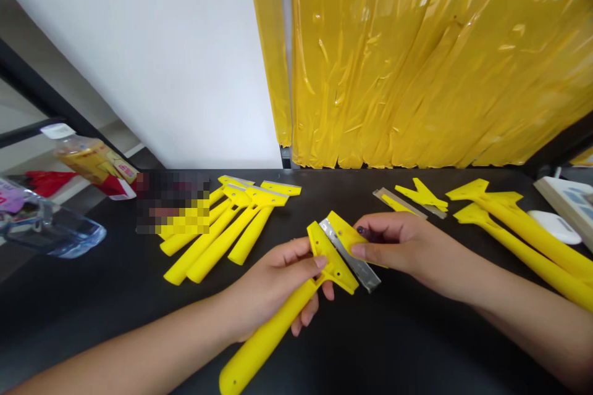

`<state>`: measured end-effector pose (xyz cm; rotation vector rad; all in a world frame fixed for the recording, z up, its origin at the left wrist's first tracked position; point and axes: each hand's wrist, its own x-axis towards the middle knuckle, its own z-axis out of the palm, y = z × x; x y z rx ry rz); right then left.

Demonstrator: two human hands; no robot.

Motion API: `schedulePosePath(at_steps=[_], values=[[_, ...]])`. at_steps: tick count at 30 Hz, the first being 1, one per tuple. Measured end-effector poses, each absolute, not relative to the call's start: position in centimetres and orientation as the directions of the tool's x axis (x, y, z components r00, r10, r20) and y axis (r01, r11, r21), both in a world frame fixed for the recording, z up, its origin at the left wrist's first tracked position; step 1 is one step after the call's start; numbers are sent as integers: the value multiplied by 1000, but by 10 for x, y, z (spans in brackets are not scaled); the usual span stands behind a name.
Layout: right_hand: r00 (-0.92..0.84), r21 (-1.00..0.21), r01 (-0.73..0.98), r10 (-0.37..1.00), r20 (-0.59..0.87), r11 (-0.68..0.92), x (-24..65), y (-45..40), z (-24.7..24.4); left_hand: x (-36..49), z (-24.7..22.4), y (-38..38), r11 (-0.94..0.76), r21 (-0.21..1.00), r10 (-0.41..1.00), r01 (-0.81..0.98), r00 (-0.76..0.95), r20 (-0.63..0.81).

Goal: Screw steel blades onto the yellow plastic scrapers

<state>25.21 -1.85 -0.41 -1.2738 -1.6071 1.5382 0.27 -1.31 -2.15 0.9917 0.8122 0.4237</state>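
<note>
My left hand grips a yellow plastic scraper by its handle and head, with the long handle pointing down toward me. My right hand pinches a flat yellow plastic piece. A steel razor blade lies along its edge, right against the scraper head. Nearby on the black table, several yellow scrapers lie fanned out on the left. Several longer ones lie on the right. A loose blade and yellow pieces sit beyond my right hand.
A plastic bottle and a clear container sit at the far left. A white box and a white rounded object lie at the right. A yellow plastic curtain hangs behind the table, beside a white wall.
</note>
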Motion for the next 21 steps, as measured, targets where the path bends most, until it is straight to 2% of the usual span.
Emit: schedulePosePath(at_steps=[9,21], values=[[-401,-971,187,892,-211,-147,236,-22,-7,1,-27,-15,494,865,614,87,670,-417],[-366,-962,249,909,-201,-113,228,-34,-4,1,-26,-17,481,862,604,162,651,-460]])
